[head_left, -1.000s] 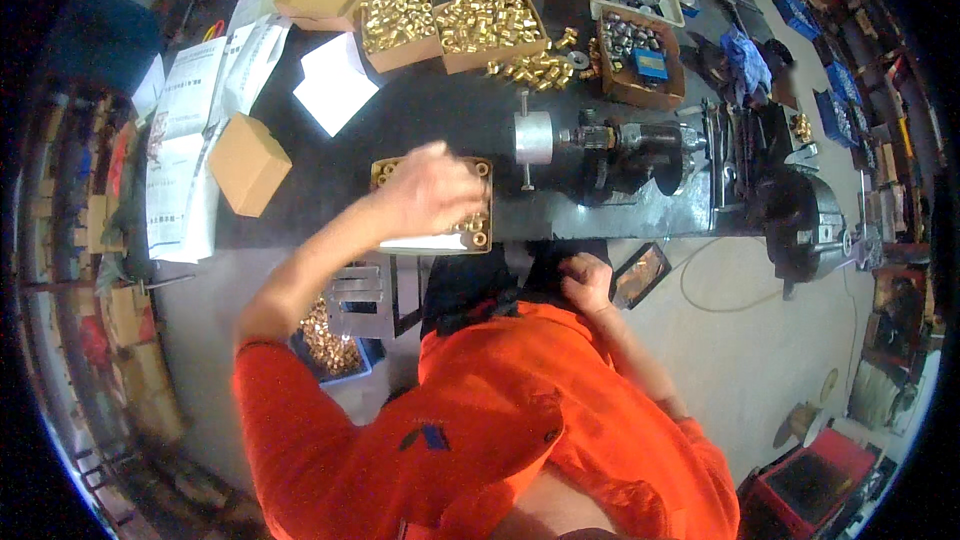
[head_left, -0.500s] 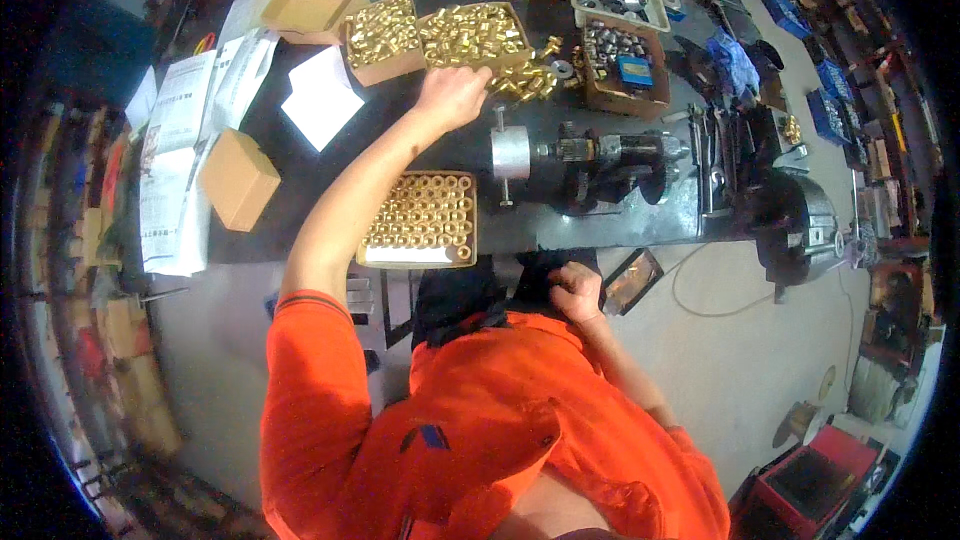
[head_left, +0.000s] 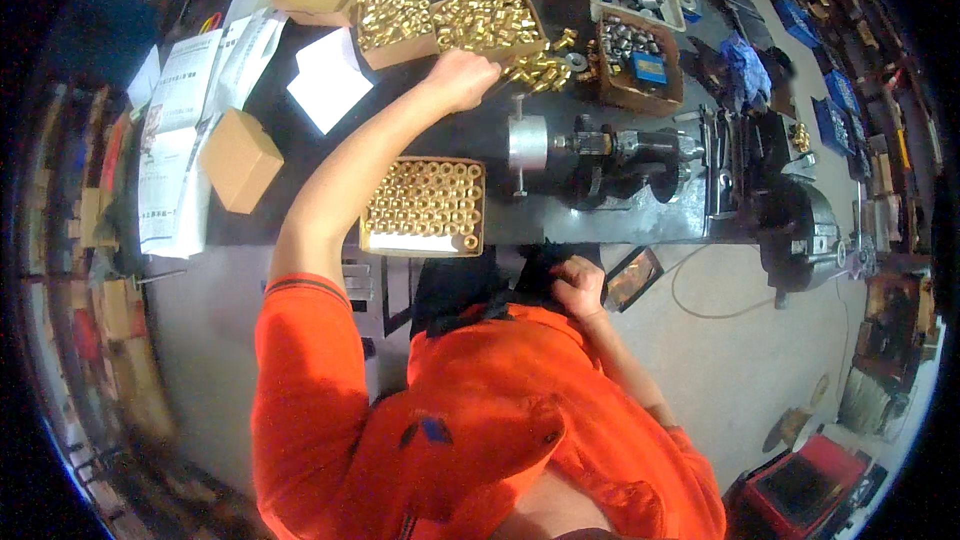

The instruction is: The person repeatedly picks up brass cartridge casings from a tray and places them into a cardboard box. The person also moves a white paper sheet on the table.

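Note:
My left hand (head_left: 462,81) reaches across the bench, its fingers curled and closed at the left edge of a loose pile of brass fittings (head_left: 541,71). What the fingertips hold, if anything, is hidden. Just beyond it stands a cardboard box heaped with brass fittings (head_left: 488,20), beside a second such box (head_left: 394,14). Under my left forearm, a shallow box (head_left: 481,202) at the bench's front edge holds upright brass fittings in neat rows; white lining shows along its near side, with a single fitting at the right. My right hand (head_left: 578,286) rests loosely closed on my lap, nothing showing in it.
A metal spindle fixture (head_left: 528,143) lies right of the rows. Behind it is a box of dark metal parts (head_left: 640,68) with a blue packet. Hand tools (head_left: 722,165) and a round machine head (head_left: 805,230) stand farther right. Newspaper (head_left: 180,145) and an upturned carton (head_left: 240,160) lie left.
The whole view has shifted slightly, the bench things sitting a little right and higher. My left hand stays by the loose fittings, its fingers drawn in more. My right hand has not moved.

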